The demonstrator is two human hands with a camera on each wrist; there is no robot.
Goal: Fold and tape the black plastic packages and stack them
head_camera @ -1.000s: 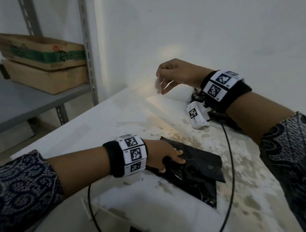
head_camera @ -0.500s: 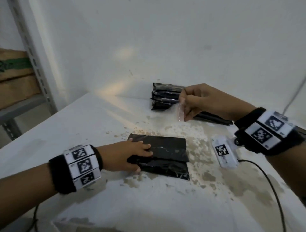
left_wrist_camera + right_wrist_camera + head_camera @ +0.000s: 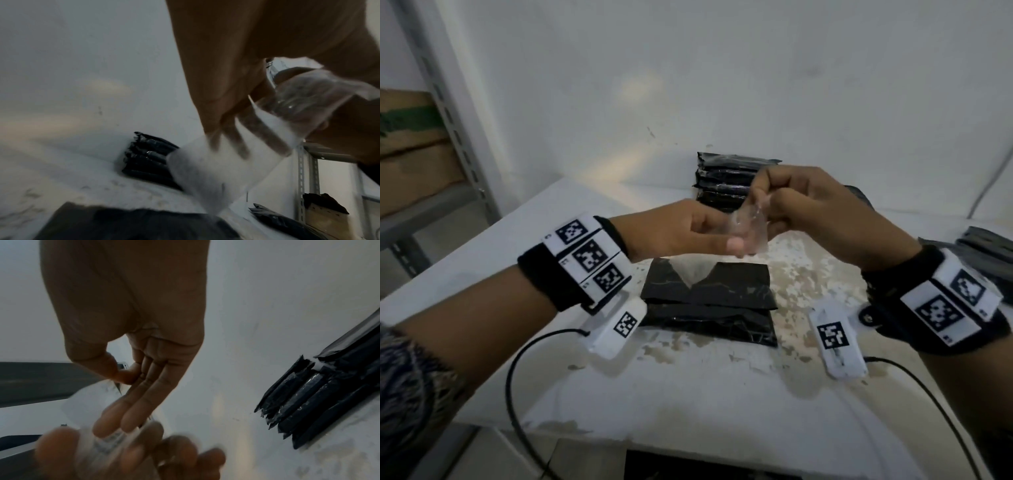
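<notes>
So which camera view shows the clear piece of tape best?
The head view: the clear tape is seen sharply, held between the left hand and right hand above the folded black package. The left wrist view shows it close but blurred. In the right wrist view it is only a hazy smear near the fingers.

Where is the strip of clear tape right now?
In the head view the clear tape is held in the air between the left hand and right hand, above the folded black package.
</notes>
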